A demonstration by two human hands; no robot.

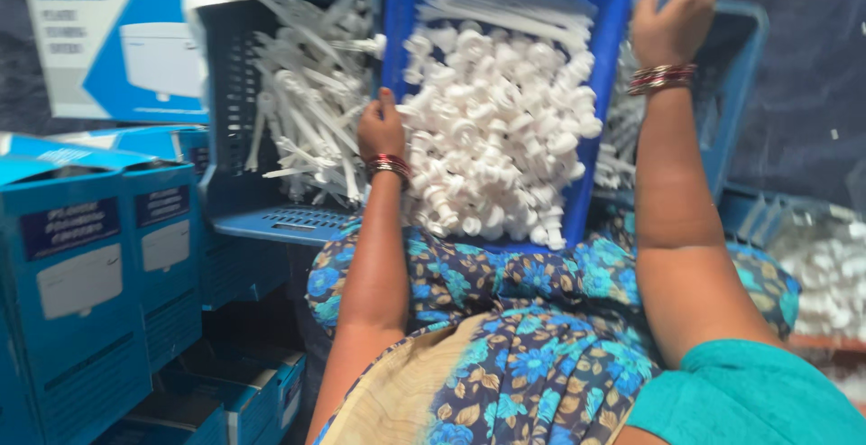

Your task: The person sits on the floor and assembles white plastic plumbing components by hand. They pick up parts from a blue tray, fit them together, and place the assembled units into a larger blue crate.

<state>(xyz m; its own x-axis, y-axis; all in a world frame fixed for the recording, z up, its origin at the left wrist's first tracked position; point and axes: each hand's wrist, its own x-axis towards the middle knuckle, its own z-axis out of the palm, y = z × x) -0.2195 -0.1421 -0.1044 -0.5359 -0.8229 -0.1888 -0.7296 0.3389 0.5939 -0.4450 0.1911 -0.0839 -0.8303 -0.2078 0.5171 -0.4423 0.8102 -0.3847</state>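
Tilting toward lap: blue crate [401, 39], long axis running away from body, far end raised, low end on floral cloth [505, 319]. White caps [492, 138] heaped inside. Left hand [379, 129] clasped on left wall; right hand [675, 8] curled over far right rim.

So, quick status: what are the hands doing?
Left hand grips blue crate edge. Right hand holds far corner. Crate tilted, full of white plastic fittings.

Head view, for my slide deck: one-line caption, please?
Left hand and right hand tilt a blue plastic crate of small white plastic fittings.
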